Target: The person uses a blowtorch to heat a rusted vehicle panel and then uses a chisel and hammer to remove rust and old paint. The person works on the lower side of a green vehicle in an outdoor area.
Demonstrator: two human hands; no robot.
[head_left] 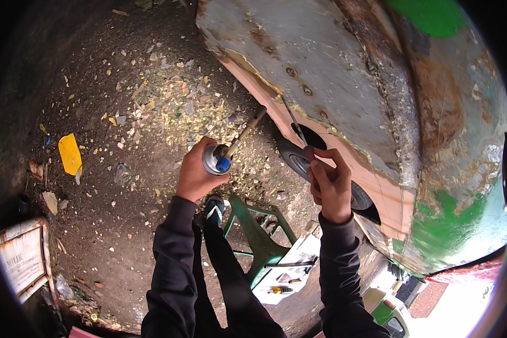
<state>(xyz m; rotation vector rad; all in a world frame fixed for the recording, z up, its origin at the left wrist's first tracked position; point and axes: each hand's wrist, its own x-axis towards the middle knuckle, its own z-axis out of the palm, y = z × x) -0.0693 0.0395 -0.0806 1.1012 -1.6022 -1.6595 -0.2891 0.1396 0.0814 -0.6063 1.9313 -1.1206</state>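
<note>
My left hand point(192, 173) is wrapped round the canister of a gas torch point(243, 136) with a blue knob. Its nozzle points up and to the right, close to the vehicle's lower edge; no flame can be made out. In my right hand point(333, 186) is a thin metal tool point(294, 120) with a reddish handle, pinched between the fingers; I cannot tell if it is a screwdriver or a scraper. Its tip lies at the ragged yellowish edge point(253, 72) where the grey, rust-spotted panel point(327, 67) meets the pinkish lower strip point(372, 179).
Paint flakes point(180, 101) litter the dirt ground, with a yellow scrap point(69, 153) at left. A green plastic stool point(256, 239) stands by my legs, near a white sheet bearing a yellow-handled screwdriver point(280, 290). A wheel point(292, 158) shows beside the strip; a framed sign point(25, 259) leans lower left.
</note>
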